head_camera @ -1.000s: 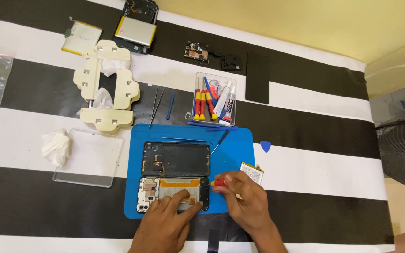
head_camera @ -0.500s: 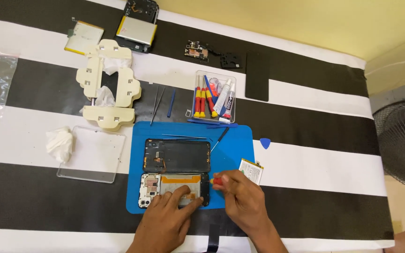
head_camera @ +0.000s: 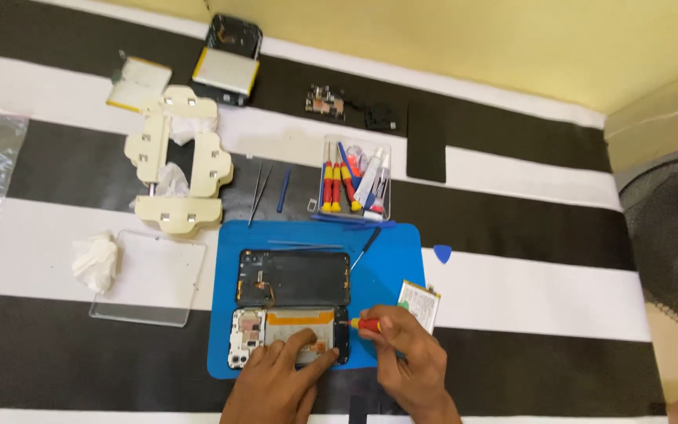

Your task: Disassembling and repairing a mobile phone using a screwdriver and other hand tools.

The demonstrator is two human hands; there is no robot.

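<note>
An opened phone (head_camera: 276, 326) lies on a blue work mat (head_camera: 402, 259), its insides showing. Just beyond it rests a second dark phone part (head_camera: 293, 276). My left hand (head_camera: 276, 377) presses flat on the opened phone's near edge and holds it down. My right hand (head_camera: 410, 361) grips a small red-and-yellow screwdriver (head_camera: 366, 323), with the tip at the phone's right end. A flat phone battery (head_camera: 420, 303) lies at the mat's right edge, beside my right hand.
A clear box of screwdrivers (head_camera: 355, 179) stands behind the mat, with tweezers (head_camera: 259, 192) and a blue pry tool (head_camera: 283, 191) to its left. A cream clamp jig (head_camera: 178, 161), a glass panel (head_camera: 151, 275), a crumpled tissue (head_camera: 96, 259), a blue pick (head_camera: 442, 253), phone parts and a fan (head_camera: 672, 243) surround them.
My head has moved, so the scene has drifted in view. My right hand shifted slightly left, bringing the screwdriver tip to the phone's right end. My left hand stays on the phone.
</note>
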